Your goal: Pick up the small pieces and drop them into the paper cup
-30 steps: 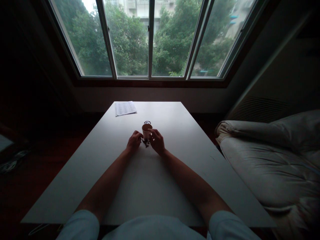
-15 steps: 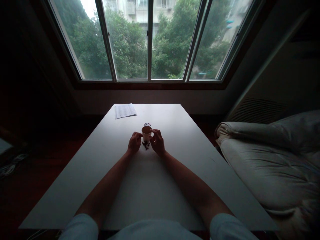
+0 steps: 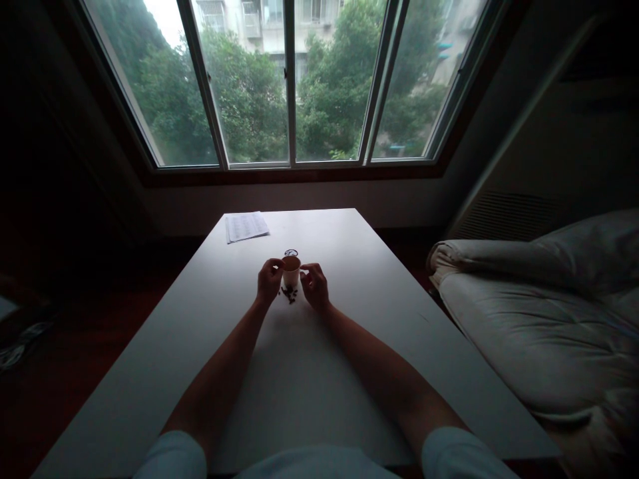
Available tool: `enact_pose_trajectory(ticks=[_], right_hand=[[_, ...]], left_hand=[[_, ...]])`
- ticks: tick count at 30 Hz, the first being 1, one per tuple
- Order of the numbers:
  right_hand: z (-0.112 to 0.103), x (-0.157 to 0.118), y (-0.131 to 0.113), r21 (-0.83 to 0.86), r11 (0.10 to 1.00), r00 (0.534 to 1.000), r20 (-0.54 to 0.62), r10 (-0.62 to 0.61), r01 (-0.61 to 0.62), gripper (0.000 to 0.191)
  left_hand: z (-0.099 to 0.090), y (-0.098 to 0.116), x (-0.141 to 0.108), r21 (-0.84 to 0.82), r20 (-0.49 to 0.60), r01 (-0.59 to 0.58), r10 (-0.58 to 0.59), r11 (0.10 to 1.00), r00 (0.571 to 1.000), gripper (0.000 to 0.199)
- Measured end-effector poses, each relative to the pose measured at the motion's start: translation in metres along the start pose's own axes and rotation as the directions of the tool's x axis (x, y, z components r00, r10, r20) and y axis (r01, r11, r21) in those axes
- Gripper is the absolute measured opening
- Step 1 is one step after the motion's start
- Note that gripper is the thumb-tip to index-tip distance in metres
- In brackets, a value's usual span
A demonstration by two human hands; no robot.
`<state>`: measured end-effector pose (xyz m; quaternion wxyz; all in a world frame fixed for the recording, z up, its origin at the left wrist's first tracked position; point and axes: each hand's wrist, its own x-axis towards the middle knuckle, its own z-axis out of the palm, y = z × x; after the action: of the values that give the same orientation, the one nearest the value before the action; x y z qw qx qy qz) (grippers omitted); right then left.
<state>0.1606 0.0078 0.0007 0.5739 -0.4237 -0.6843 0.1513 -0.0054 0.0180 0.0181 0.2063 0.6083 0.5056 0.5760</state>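
An upright paper cup [image 3: 291,274], pale outside and brownish within, is between my two hands near the table's middle. My left hand [image 3: 269,281] has its fingers closed at the left side of the rim. On the opposite side, my right hand [image 3: 315,286] has thumb and bent fingers closed against the cup's edge. Several small dark pieces [image 3: 289,293] lie scattered just in front of the cup's base; what they are is too small to tell. Behind the cup is a small dark-rimmed round thing [image 3: 291,253], partly hidden by it.
The white table [image 3: 349,372] stretches toward a wide window [image 3: 289,165]. Sheets of printed paper [image 3: 246,227] lie at its far left corner. A folded, padded mattress or cushion [image 3: 529,313] stands along the right side. Cables [image 3: 22,342] lie on the floor at left.
My left hand has come up to the cup's rim. The right hand's fingers have drawn back from over the opening to the rim's right side. The view has shifted slightly.
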Motion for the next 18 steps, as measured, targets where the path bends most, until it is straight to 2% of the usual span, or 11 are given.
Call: enact_pose_trajectory(ticks=[4, 7, 10, 13, 15, 18], right_hand=[[-0.005, 0.002, 0.003, -0.033, 0.999, 1.0, -0.017, 0.012, -0.013, 0.019], [-0.007, 0.003, 0.008, -0.102, 0.995, 1.0, 0.017, 0.025, -0.023, 0.019], [-0.004, 0.003, 0.014, -0.234, 0.972, 0.984, 0.162, 0.079, -0.039, 0.017], [-0.002, 0.002, 0.02, -0.396, 0.918, 0.93, 0.325, 0.17, -0.029, 0.017], [-0.002, 0.002, 0.023, -0.473, 0.881, 0.894, 0.39, 0.219, -0.009, 0.017], [-0.007, 0.006, 0.026, -0.516, 0.856, 0.852, 0.46, 0.25, 0.028, 0.017]], left_hand=[[-0.012, -0.008, 0.0, 0.053, -0.025, 0.001, 0.0, 0.999, 1.0, 0.015], [-0.024, -0.018, -0.003, 0.186, -0.008, 0.028, -0.027, 0.982, 1.0, 0.018], [-0.033, -0.027, -0.007, 0.373, 0.142, 0.029, -0.088, 0.927, 0.986, 0.017], [-0.037, -0.03, -0.011, 0.536, 0.318, -0.008, -0.193, 0.844, 0.928, 0.017], [-0.039, -0.028, -0.013, 0.588, 0.378, -0.041, -0.23, 0.808, 0.897, 0.019], [-0.041, -0.024, -0.014, 0.604, 0.431, -0.101, -0.218, 0.791, 0.876, 0.021]])
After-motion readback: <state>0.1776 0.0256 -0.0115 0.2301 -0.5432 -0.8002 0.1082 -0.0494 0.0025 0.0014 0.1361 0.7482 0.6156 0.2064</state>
